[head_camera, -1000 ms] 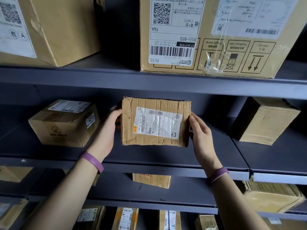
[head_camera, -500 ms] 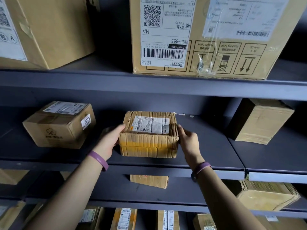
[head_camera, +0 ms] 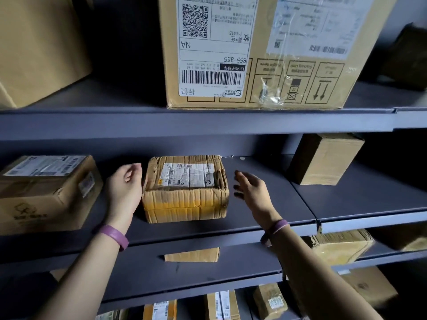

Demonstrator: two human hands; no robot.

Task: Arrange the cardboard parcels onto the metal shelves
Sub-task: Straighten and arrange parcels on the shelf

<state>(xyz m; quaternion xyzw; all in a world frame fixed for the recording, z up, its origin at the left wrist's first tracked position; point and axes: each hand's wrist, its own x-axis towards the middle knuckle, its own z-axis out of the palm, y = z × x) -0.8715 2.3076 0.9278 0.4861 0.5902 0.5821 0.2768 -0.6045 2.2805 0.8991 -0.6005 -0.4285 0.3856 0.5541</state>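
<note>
On the middle metal shelf (head_camera: pixel 286 199) the crumpled parcel (head_camera: pixel 186 188) lies flat with its label facing up, between a squarer parcel (head_camera: pixel 46 192) on the left and a plain brown parcel (head_camera: pixel 323 160) well apart on the right. The left hand (head_camera: pixel 126 183) is just beside the parcel's left side, fingers loosely curled and holding nothing; whether it touches the cardboard I cannot tell. The right hand (head_camera: pixel 250 188) is clear of the right side, fingers spread and relaxed, empty and a little blurred. This looks like the letting-go part of the placement. To finish it well, check that the parcel rests squarely on the shelf and sits back from the front lip. If it needs squaring up, nudge it with flat fingers rather than a pinch, since the cardboard looks soft and wrinkled at the corners. Both hands should draw straight back toward the body, clear of the neighbouring parcel and of the shelf above, which carries a large box (head_camera: pixel 265 54).
</note>
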